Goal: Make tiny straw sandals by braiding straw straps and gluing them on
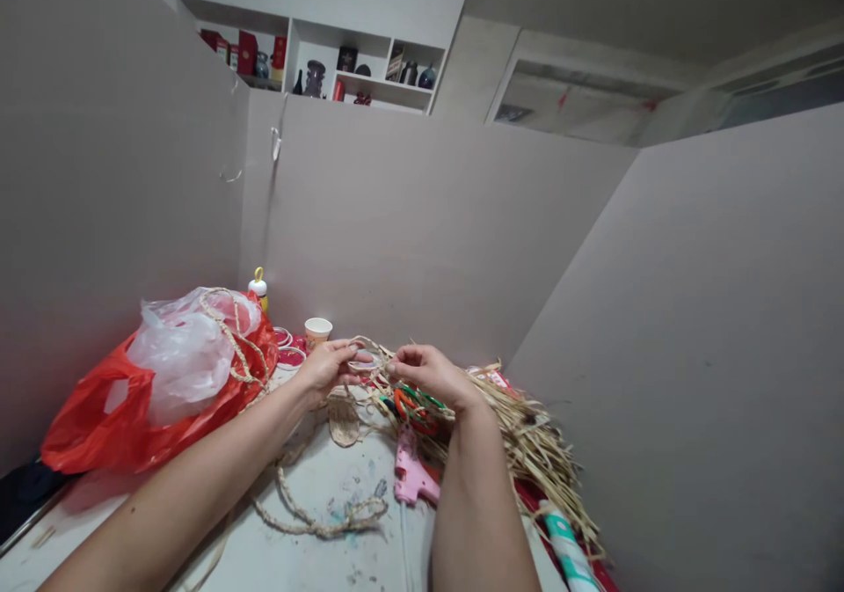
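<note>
My left hand [328,369] and my right hand [428,372] are held close together above the table, each pinching a thin strand of pale straw fibre [367,356] between the fingertips. A braided straw cord [309,513] trails from below my hands across the white table [309,557]. A small woven straw piece [344,422] hangs or lies just below my left hand. A pink glue gun [412,473] rests on the table under my right wrist.
A red plastic bag [125,407] with a clear bag and braided cord sits at the left. A pile of loose straw [534,451] lies at the right, with orange-and-green scissors [415,403]. A paper cup [317,330] and small bottle [258,286] stand by the partition wall.
</note>
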{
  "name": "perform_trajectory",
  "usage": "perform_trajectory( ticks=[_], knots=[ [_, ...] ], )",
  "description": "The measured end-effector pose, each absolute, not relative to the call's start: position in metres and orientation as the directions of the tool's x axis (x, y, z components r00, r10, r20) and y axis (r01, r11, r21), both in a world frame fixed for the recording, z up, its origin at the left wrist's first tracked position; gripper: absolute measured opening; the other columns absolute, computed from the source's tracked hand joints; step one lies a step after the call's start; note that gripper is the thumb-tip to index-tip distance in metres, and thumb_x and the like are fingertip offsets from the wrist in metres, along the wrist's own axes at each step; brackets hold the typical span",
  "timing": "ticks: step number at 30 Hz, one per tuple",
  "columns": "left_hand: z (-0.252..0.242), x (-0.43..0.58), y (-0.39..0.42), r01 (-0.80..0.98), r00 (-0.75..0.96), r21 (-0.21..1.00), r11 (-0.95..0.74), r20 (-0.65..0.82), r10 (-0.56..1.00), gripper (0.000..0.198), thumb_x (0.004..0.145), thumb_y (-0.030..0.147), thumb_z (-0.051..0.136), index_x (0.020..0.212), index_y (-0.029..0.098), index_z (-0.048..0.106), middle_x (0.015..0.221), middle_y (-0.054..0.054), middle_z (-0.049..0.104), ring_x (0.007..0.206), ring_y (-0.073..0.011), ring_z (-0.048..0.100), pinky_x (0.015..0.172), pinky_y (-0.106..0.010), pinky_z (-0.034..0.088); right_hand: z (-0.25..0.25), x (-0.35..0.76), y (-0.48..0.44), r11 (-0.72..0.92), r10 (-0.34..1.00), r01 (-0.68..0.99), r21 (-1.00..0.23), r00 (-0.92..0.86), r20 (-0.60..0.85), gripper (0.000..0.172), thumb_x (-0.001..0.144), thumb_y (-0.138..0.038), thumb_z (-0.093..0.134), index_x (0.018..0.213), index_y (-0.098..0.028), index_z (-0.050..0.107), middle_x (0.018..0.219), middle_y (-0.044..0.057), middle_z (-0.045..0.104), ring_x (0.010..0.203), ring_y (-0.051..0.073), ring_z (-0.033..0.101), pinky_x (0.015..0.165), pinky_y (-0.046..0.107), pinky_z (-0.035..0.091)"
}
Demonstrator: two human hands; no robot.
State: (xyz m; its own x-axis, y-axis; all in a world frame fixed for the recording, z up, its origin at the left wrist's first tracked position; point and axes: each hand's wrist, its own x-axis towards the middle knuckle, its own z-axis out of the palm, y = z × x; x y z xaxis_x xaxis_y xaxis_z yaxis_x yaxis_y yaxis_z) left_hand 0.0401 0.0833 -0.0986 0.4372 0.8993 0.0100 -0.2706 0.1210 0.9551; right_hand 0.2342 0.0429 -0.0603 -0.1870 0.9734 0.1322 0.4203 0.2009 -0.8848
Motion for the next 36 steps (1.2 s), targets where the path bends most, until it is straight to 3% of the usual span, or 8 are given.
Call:
perform_trajectory(
  ticks=[5, 11, 19, 23, 25, 27, 32, 36],
  knots=[
    [-0.095, 0.038, 0.080, -0.331, 0.419, 0.942, 0.058, 0.092, 0.903, 0.022, 0.086, 0.022, 0.061, 0.105, 0.013, 0.065, 0.083, -0.008, 0.075, 0.060, -0.0140, 0.070, 0.052, -0.021, 0.054, -0.062, 0.228, 0.049, 0.206, 0.978, 0.415, -0.886, -0.095, 0.183, 0.036, 0.066, -0.046, 0.077, 0.084, -0.018, 0.063, 0.062, -0.003, 0.062, 0.050, 0.011, 0.050, 0.049, 0.024, 0.037],
    [-0.094, 0.037, 0.077, -0.291, 0.420, 0.956, -0.042, 0.166, 0.892, 0.029, 0.077, 0.031, 0.072, 0.100, 0.013, 0.069, 0.068, -0.003, 0.072, 0.053, -0.0112, 0.066, 0.050, -0.019, 0.050, -0.063, 0.225, 0.052, 0.248, 0.969, 0.335, -0.909, -0.102, 0.227, 0.033, 0.062, -0.045, 0.077, 0.059, -0.016, 0.061, 0.051, -0.006, 0.052, 0.048, 0.009, 0.042, 0.047, 0.023, 0.032],
    [-0.101, 0.036, 0.083, -0.180, 0.505, 0.982, -0.065, 0.149, 0.850, 0.027, 0.073, 0.033, 0.076, 0.085, 0.010, 0.071, 0.048, 0.000, 0.063, 0.043, -0.0091, 0.056, 0.047, -0.018, 0.040, -0.049, 0.240, 0.036, 0.295, 0.955, 0.103, -0.950, -0.002, 0.296, 0.034, 0.065, -0.044, 0.078, 0.072, -0.020, 0.056, 0.058, -0.003, 0.063, 0.045, 0.008, 0.046, 0.043, 0.021, 0.033],
    [-0.093, 0.032, 0.079, -0.199, 0.587, 0.979, -0.048, 0.158, 0.794, 0.035, 0.069, 0.028, 0.080, 0.100, 0.014, 0.071, 0.082, -0.007, 0.074, 0.073, -0.0148, 0.068, 0.063, -0.022, 0.047, -0.041, 0.234, 0.030, 0.269, 0.962, 0.004, -0.963, -0.045, 0.268, 0.034, 0.065, -0.045, 0.079, 0.074, -0.019, 0.058, 0.053, -0.005, 0.060, 0.039, 0.006, 0.042, 0.038, 0.018, 0.028],
    [-0.087, 0.030, 0.074, -0.240, 0.629, 0.970, -0.037, 0.184, 0.755, 0.046, 0.068, 0.028, 0.081, 0.111, 0.018, 0.067, 0.106, -0.010, 0.072, 0.093, -0.0183, 0.067, 0.076, -0.026, 0.049, -0.039, 0.228, 0.029, 0.256, 0.964, -0.026, -0.966, -0.074, 0.257, 0.034, 0.065, -0.044, 0.080, 0.073, -0.018, 0.059, 0.051, -0.005, 0.059, 0.037, 0.005, 0.042, 0.037, 0.017, 0.029],
    [-0.082, 0.031, 0.068, -0.273, 0.659, 0.962, -0.023, 0.204, 0.724, 0.050, 0.067, 0.028, 0.083, 0.113, 0.018, 0.067, 0.113, -0.012, 0.070, 0.100, -0.0209, 0.065, 0.083, -0.030, 0.049, -0.037, 0.220, 0.028, 0.246, 0.963, -0.050, -0.968, -0.103, 0.250, 0.034, 0.065, -0.044, 0.080, 0.073, -0.018, 0.060, 0.051, -0.005, 0.060, 0.036, 0.005, 0.043, 0.037, 0.017, 0.030],
    [-0.079, 0.039, 0.055, -0.317, 0.633, 0.948, 0.017, 0.198, 0.748, 0.042, 0.063, 0.038, 0.085, 0.091, 0.010, 0.072, 0.083, -0.010, 0.073, 0.068, -0.0172, 0.068, 0.068, -0.030, 0.051, -0.033, 0.200, 0.027, 0.271, 0.955, -0.100, -0.957, -0.097, 0.280, 0.034, 0.064, -0.045, 0.081, 0.074, -0.018, 0.062, 0.053, -0.004, 0.060, 0.038, 0.006, 0.045, 0.038, 0.018, 0.036],
    [-0.073, 0.039, 0.051, -0.392, 0.541, 0.919, 0.041, 0.194, 0.818, 0.042, 0.061, 0.041, 0.085, 0.086, 0.011, 0.070, 0.075, -0.006, 0.072, 0.061, -0.0147, 0.067, 0.063, -0.028, 0.052, -0.028, 0.202, 0.026, 0.360, 0.933, -0.119, -0.925, 0.037, 0.358, 0.040, 0.069, -0.053, 0.075, 0.086, -0.017, 0.068, 0.079, 0.004, 0.069, 0.061, 0.011, 0.059, 0.052, 0.019, 0.048]
  ],
)
